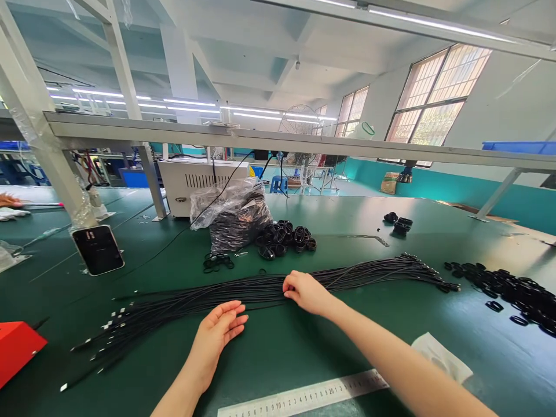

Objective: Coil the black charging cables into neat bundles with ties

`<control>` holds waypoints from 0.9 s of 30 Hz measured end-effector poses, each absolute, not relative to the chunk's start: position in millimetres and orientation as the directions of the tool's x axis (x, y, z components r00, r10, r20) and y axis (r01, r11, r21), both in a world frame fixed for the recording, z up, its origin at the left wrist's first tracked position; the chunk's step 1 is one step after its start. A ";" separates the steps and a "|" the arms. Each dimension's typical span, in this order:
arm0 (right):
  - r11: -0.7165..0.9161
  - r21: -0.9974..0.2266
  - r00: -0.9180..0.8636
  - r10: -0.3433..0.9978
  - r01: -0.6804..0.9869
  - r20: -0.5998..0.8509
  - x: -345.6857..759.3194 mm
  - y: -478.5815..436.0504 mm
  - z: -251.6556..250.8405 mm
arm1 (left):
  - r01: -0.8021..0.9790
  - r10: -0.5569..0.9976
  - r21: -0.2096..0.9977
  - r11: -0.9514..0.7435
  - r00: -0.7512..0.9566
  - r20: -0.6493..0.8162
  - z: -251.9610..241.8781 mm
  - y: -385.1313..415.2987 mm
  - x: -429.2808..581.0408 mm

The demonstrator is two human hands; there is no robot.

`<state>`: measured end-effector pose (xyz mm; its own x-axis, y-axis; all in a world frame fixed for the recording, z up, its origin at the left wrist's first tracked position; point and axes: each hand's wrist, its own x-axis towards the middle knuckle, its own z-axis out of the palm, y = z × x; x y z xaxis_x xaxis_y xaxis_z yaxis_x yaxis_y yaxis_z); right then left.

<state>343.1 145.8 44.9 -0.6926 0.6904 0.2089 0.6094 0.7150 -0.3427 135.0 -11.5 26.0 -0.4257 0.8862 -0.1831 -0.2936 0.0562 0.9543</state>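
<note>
A long bundle of thin black cables (356, 275) lies across the green table (304, 359), from lower left to right. My right hand (305, 291) rests on the middle of the bundle, fingers curled and pinching at the cables. My left hand (216, 334) lies nearer to me, palm up, fingers stretched out, just below the bundle and holding nothing. The cable ends at the left (108, 330) carry small white tags.
Coiled black cables (284, 238) are heaped beside a plastic bag (232, 213) of more coils. More coils lie at the right (512, 289). A ruler (304, 397) is fixed at the near edge. A red box (15, 347) and a black device (98, 249) stand at left.
</note>
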 end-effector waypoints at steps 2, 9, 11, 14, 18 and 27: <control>0.732 -0.327 -0.708 0.674 0.598 0.214 340.6 127.3 37.8 | -0.263 0.875 0.964 0.022 -0.462 -0.146 26.3 -10.9 132.3; 0.670 -0.314 -0.602 0.742 0.673 0.295 326.0 142.3 37.9 | -0.127 0.845 0.989 -0.069 -0.534 -0.009 31.5 -12.2 127.7; 0.643 -0.319 -0.565 0.765 0.697 0.309 319.4 154.6 40.0 | -0.096 0.836 0.992 -0.081 -0.548 0.016 31.1 -10.5 126.7; 0.655 -0.330 -0.573 0.755 0.680 0.318 313.0 165.6 43.7 | -0.038 0.813 0.995 -0.091 -0.580 0.052 29.4 -6.3 122.7; 0.686 -0.345 -0.596 0.728 0.641 0.340 318.8 166.0 52.1 | 0.074 0.769 0.993 -0.093 -0.628 0.119 26.7 -3.4 116.6; 0.789 -0.356 -0.775 0.592 0.501 0.222 345.0 132.8 54.6 | 0.281 0.790 0.959 -0.048 -0.577 0.209 25.4 -6.2 114.6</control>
